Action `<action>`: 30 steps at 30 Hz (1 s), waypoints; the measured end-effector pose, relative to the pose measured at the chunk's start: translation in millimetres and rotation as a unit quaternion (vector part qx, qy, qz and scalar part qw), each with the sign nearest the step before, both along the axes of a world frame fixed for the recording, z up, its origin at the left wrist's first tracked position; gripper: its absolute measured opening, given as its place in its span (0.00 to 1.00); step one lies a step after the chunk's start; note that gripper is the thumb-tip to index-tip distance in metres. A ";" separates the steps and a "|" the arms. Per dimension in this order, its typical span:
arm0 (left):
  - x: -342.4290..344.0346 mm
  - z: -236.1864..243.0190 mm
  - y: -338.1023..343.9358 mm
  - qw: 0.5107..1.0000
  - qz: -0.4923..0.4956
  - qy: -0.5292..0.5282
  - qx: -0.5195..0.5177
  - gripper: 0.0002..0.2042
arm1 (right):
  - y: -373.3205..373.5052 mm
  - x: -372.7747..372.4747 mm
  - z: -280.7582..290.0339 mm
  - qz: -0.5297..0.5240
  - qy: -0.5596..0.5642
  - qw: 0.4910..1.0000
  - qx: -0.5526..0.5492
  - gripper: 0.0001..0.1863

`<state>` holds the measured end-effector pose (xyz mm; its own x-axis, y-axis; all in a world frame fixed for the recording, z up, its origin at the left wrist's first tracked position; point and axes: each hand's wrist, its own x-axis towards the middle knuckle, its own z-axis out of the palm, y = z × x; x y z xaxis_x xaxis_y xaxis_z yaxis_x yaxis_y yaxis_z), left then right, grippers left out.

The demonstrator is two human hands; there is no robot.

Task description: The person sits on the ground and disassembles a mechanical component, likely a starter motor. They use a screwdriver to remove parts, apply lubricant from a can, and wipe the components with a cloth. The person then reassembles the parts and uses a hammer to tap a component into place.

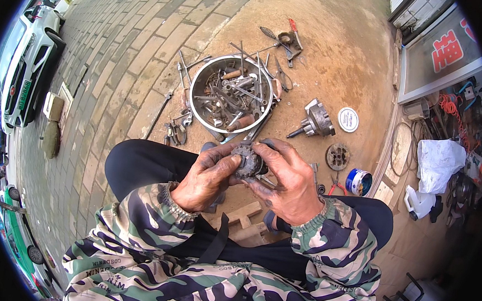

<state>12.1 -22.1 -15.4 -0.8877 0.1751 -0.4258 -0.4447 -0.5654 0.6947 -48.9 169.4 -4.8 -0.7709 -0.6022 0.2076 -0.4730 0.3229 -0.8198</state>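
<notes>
Both hands meet over my lap around a dark, greasy gear-like metal part (245, 157) with a round hub. My left hand (199, 180) grips its left side, the thumb pressed on the face. My right hand (287, 178) closes on the other side, with fingers at its top and lower right edges. The fingers cover much of the part. Just beyond them is a round metal basin (192, 94) heaped with wrenches, sockets and other dirty tools.
Right of the basin lie a metal housing with a shaft (319, 121), a white round lid (348, 119), a disc with holes (338, 156), red-handled pliers (336, 184) and a blue tin (359, 182). Wooden pieces (242, 212) lie between my legs. A white jug (421, 202) stands far right.
</notes>
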 end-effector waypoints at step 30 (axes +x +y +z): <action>11.7 -6.6 -29.1 0.977 0.198 -0.070 -0.021 0.32 | 322.3 -81.4 -341.8 -0.484 -0.250 0.819 0.178 0.19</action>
<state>23.9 -51.1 -22.0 -0.8147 -0.1909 -0.5475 -0.2896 -0.6840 0.6695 -130.3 491.8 -346.6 -0.8580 0.3887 -0.3358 0.5127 0.6088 -0.6054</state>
